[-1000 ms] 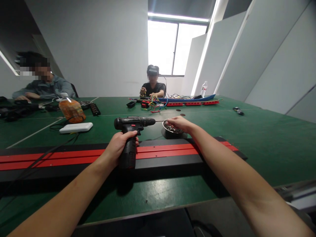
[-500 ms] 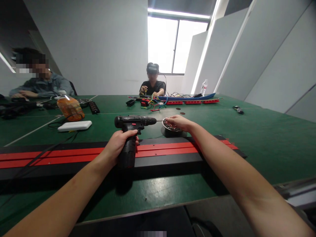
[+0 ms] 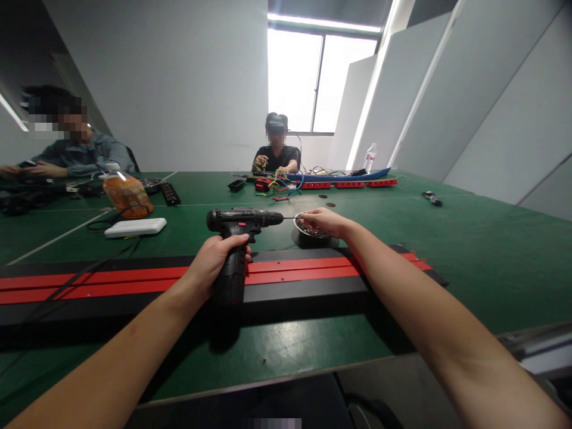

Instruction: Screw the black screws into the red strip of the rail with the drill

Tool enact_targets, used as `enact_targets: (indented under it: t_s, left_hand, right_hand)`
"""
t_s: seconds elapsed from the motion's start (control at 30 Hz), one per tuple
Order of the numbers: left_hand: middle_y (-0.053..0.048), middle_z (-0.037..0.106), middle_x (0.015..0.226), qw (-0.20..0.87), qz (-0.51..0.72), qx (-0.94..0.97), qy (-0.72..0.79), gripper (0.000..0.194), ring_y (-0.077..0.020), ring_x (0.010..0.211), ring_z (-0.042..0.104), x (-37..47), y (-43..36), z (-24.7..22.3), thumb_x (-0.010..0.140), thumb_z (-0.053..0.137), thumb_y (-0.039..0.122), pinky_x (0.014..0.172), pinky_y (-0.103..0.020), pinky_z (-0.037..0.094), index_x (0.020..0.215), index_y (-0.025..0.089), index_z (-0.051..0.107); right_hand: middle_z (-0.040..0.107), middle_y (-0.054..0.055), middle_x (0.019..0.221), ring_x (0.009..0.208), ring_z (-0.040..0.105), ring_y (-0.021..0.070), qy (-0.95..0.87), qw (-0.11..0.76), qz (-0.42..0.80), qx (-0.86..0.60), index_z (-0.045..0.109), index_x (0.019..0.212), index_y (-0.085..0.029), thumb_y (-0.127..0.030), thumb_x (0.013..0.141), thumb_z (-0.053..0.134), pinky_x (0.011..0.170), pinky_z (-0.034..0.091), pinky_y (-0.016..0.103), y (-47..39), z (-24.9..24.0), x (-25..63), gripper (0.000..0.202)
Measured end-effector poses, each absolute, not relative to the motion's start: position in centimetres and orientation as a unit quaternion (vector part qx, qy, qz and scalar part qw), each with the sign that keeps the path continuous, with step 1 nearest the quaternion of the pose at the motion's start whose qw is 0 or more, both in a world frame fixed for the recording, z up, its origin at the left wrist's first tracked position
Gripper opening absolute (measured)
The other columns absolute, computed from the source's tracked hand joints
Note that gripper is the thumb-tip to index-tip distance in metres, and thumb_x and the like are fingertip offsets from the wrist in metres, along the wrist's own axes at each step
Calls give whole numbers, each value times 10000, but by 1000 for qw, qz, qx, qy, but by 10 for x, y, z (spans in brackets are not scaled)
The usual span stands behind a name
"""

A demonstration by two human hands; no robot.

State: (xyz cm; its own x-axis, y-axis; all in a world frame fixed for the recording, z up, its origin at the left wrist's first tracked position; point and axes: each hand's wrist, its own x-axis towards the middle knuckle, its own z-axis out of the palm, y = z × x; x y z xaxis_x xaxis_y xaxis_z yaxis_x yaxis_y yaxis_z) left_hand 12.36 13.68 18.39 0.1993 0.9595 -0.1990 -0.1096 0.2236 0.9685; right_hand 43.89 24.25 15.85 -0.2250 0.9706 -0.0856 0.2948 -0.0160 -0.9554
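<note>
Jutting level, a black drill [image 3: 233,221] sits gripped in the left hand [image 3: 218,255] above a red-and-black bar [image 3: 304,275] — its bit [image 3: 289,218] seemingly pinched at the tip by the right hand [image 3: 326,221], at a metal bowl [image 3: 302,233]. Likely tip-setting; next calls for steadiness.

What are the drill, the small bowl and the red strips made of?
The drill: probably hard plastic, matte black, judging by its dull, moulded-looking body. 
The bowl: likely thin polished metal, perhaps stainless steel, since its rim gleams silvery. 
The red strips: smooth and evenly coloured with crisp straight edges; painted metal or plastic, I can't tell which.
</note>
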Motion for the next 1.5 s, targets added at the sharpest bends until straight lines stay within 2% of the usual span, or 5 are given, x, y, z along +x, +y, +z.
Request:
enact_targets:
  t_s: [0.53, 0.93, 1.1, 1.33, 1.5]
  left_hand:
    - [-90, 672, 704, 620, 440, 443, 476, 229, -144, 536, 628, 126, 134, 187, 749, 737, 282, 484, -231, 519, 821, 82, 653]
    - [-83, 666, 660, 629, 434, 439, 473, 235, -150, 498, 618, 127, 132, 190, 739, 737, 290, 472, -242, 510, 821, 90, 645]
    - [-83, 669, 657, 632, 435, 437, 469, 239, -151, 496, 619, 127, 132, 190, 727, 745, 291, 477, -248, 513, 815, 93, 647]
    - [-84, 664, 654, 630, 429, 435, 479, 218, -149, 495, 617, 127, 131, 191, 759, 722, 282, 465, -236, 503, 825, 90, 641]
    - [-87, 661, 657, 632, 428, 437, 476, 223, -147, 495, 612, 128, 130, 192, 761, 720, 286, 461, -232, 501, 820, 87, 639]
  right_hand:
    - [537, 4, 642, 532, 437, 87, -615, 336, 500, -510, 652, 820, -158, -410, 913, 613, 474, 327, 202, 236, 162, 437, 271]
    - [625, 45, 733, 564, 480, 100, -604, 360, 487, -519, 687, 839, -153, -362, 883, 652, 496, 379, 208, 239, 160, 436, 216]
    - [642, 44, 767, 589, 504, 101, -602, 349, 483, -532, 683, 847, -167, -349, 912, 610, 524, 391, 202, 238, 161, 436, 207]
    - [619, 40, 766, 618, 506, 98, -597, 360, 523, -491, 659, 829, -148, -336, 872, 666, 523, 382, 192, 238, 161, 438, 193]
    - [589, 33, 736, 604, 485, 97, -601, 357, 505, -507, 630, 803, -149, -347, 884, 646, 510, 360, 197, 237, 162, 436, 215]
